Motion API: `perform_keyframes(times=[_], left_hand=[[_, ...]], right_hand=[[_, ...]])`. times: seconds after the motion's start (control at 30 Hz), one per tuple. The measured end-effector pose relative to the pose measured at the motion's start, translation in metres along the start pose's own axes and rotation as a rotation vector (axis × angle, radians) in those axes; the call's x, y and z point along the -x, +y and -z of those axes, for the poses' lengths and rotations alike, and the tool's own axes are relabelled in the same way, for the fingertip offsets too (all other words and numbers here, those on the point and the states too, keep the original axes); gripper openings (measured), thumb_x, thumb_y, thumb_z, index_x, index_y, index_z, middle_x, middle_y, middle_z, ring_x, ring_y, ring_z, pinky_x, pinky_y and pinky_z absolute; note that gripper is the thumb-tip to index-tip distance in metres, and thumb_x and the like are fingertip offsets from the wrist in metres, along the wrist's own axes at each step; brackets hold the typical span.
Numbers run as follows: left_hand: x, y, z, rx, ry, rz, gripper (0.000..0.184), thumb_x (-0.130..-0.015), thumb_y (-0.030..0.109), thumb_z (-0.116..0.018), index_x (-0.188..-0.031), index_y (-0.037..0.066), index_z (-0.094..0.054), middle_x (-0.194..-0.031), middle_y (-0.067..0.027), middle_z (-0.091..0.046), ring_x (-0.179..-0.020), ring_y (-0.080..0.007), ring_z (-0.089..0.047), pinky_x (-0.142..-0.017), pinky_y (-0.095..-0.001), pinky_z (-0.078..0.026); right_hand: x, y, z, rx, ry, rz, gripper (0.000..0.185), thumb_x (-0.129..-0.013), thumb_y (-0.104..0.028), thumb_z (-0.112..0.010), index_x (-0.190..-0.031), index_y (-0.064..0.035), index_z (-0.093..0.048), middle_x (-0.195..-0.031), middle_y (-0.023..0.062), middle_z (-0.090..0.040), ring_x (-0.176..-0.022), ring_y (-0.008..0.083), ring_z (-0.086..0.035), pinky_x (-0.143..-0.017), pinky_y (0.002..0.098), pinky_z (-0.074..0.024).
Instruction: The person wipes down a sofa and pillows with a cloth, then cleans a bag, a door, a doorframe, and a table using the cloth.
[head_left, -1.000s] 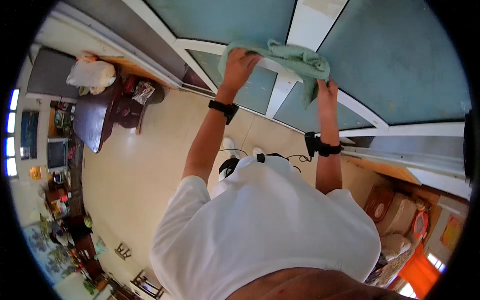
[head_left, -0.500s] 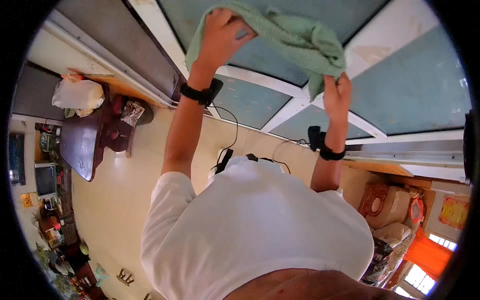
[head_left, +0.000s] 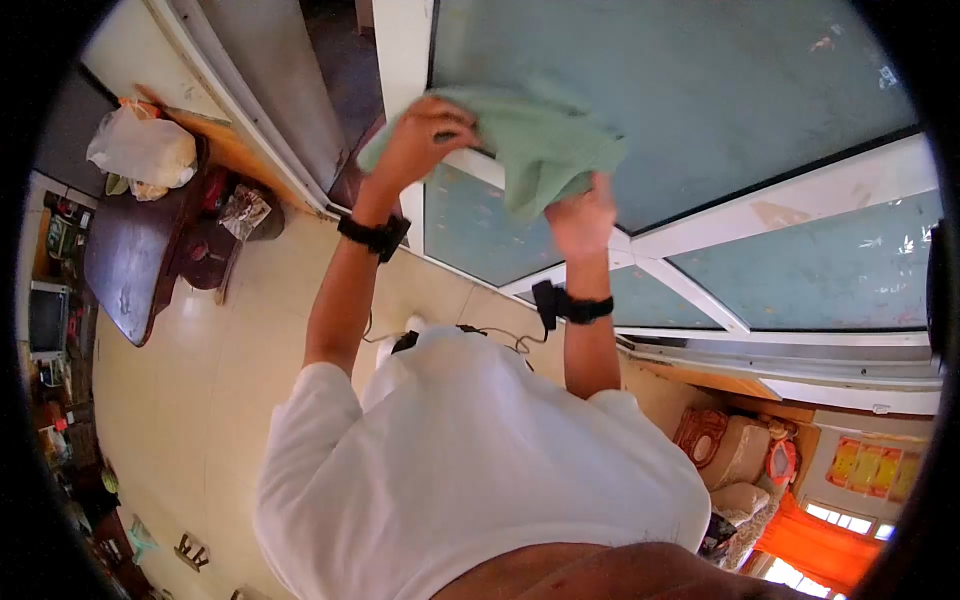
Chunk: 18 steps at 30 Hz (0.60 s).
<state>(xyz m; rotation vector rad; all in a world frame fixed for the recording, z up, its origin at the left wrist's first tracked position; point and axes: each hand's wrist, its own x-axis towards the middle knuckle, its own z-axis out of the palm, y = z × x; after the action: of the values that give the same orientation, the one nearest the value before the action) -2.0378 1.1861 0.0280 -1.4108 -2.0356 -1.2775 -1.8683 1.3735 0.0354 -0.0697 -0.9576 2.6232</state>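
Note:
A green cloth [head_left: 540, 150] is stretched between my two hands in front of a white-framed door with glass panes [head_left: 660, 90]. My left hand [head_left: 428, 140] grips its left end, fingers curled, near the door's left edge. Lower and to the right, my right hand [head_left: 583, 218] is closed on the cloth's other end, somewhat blurred. Part of the cloth hangs in a fold between the hands. It overlaps the white crossbar in view; whether it touches the glass I cannot tell. Each wrist wears a black strap with a small device.
On the left stands a dark wooden table [head_left: 150, 260] with a plastic bag [head_left: 145, 155] on it. A small stool [head_left: 190, 550] is on the tiled floor [head_left: 230, 400]. At lower right are a cushioned seat [head_left: 740, 450] and an orange curtain [head_left: 820, 545]. Thin cables hang by my waist.
Both hands have come lower and nearer each other, the right one moving leftward. The cloth has gone from a twisted strip to a more spread, hanging fold. My view has shifted to the right.

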Motion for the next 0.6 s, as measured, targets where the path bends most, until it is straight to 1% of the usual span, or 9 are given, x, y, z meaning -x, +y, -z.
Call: perform_keyframes(times=[0.03,0.1,0.13,0.2,0.3,0.33,0.4,0.5,0.6], left_hand=[[-0.016,0.011,0.009,0.007,-0.006,0.007,0.009,-0.076,0.015,-0.075,-0.081,0.007,-0.073,-0.095,-0.0038,-0.068,-0.091,-0.0237,-0.061,-0.082,-0.0351,-0.048],[-0.047,0.027,0.022,-0.055,0.223,-0.284,0.01,-0.08,0.016,-0.072,-0.083,0.007,-0.074,-0.093,-0.0032,-0.069,-0.088,-0.0238,-0.061,-0.079,-0.0334,-0.049],[-0.057,0.033,0.024,-0.05,0.221,-0.286,0.01,-0.08,0.016,-0.072,-0.083,0.007,-0.074,-0.093,-0.0032,-0.069,-0.088,-0.0238,-0.061,-0.079,-0.0334,-0.049],[-0.071,0.042,0.024,0.152,0.306,-0.202,0.012,-0.082,0.017,-0.072,-0.079,0.005,-0.072,-0.084,-0.006,-0.067,-0.08,-0.0246,-0.06,-0.072,-0.0335,-0.048],[-0.052,0.023,0.009,0.126,0.249,-0.056,0.019,-0.082,0.017,-0.072,-0.072,0.002,-0.067,-0.072,-0.0084,-0.063,-0.071,-0.0249,-0.058,-0.065,-0.0344,-0.046],[-0.042,0.014,-0.006,0.081,0.338,-0.114,0.024,-0.081,0.014,-0.073,-0.064,0.001,-0.062,-0.063,-0.0101,-0.055,-0.064,-0.0252,-0.053,-0.06,-0.0362,-0.042],[-0.012,-0.003,-0.03,0.025,0.245,-0.092,0.025,-0.079,0.011,-0.072,-0.06,0.001,-0.059,-0.059,-0.0086,-0.051,-0.061,-0.0261,-0.051,-0.058,-0.0387,-0.04],[0.034,-0.025,-0.067,0.054,0.164,-0.074,0.026,-0.078,0.01,-0.072,-0.057,0.003,-0.058,-0.063,-0.0066,-0.052,-0.063,-0.0265,-0.051,-0.06,-0.0397,-0.04],[0.029,-0.013,-0.056,-0.044,0.089,-0.054,0.017,-0.079,0.01,-0.072,-0.067,0.002,-0.062,-0.08,-0.0079,-0.058,-0.08,-0.0259,-0.053,-0.07,-0.0394,-0.04]], right_hand=[[-0.004,-0.011,-0.025,-0.175,-0.018,0.038,0.048,-0.101,-0.033,-0.036,-0.141,-0.0075,-0.039,-0.147,0.0084,-0.039,-0.133,0.0286,-0.037,-0.112,0.0446,-0.0254],[-0.012,-0.023,-0.057,-0.193,-0.072,0.195,0.05,-0.101,-0.037,-0.033,-0.143,-0.0086,-0.037,-0.148,0.0077,-0.038,-0.134,0.0295,-0.036,-0.114,0.0475,-0.0207],[-0.015,-0.025,-0.063,-0.192,-0.067,0.199,0.05,-0.101,-0.037,-0.033,-0.143,-0.0086,-0.037,-0.148,0.0077,-0.038,-0.134,0.0295,-0.036,-0.114,0.0475,-0.0207],[-0.018,-0.027,-0.069,-0.512,-0.45,0.134,0.052,-0.102,-0.041,-0.034,-0.143,-0.0097,-0.038,-0.147,0.0078,-0.04,-0.134,0.0291,-0.036,-0.114,0.0473,-0.0208],[-0.011,-0.008,-0.053,-0.441,-0.208,0.184,0.052,-0.102,-0.042,-0.033,-0.143,-0.0108,-0.038,-0.146,0.0081,-0.041,-0.134,0.0282,-0.036,-0.113,0.0475,-0.021],[-0.005,0.001,-0.042,-0.442,-0.215,0.194,0.052,-0.102,-0.042,-0.033,-0.143,-0.0108,-0.038,-0.146,0.0081,-0.041,-0.134,0.0282,-0.036,-0.113,0.0475,-0.021],[0.009,0.023,-0.012,-0.345,0.036,0.152,0.051,-0.102,-0.042,-0.033,-0.143,-0.0123,-0.039,-0.147,0.0077,-0.04,-0.133,0.0277,-0.038,-0.112,0.0448,-0.0237],[0.025,0.05,0.059,-0.514,-0.227,0.017,0.046,-0.102,-0.036,-0.035,-0.141,-0.0127,-0.042,-0.146,0.0096,-0.041,-0.13,0.0274,-0.04,-0.111,0.0414,-0.0276],[0.039,0.032,0.06,-0.408,-0.116,0.15,0.041,-0.099,-0.03,-0.039,-0.133,-0.0092,-0.046,-0.138,0.0114,-0.046,-0.123,0.0265,-0.045,-0.104,0.0412,-0.0326]])
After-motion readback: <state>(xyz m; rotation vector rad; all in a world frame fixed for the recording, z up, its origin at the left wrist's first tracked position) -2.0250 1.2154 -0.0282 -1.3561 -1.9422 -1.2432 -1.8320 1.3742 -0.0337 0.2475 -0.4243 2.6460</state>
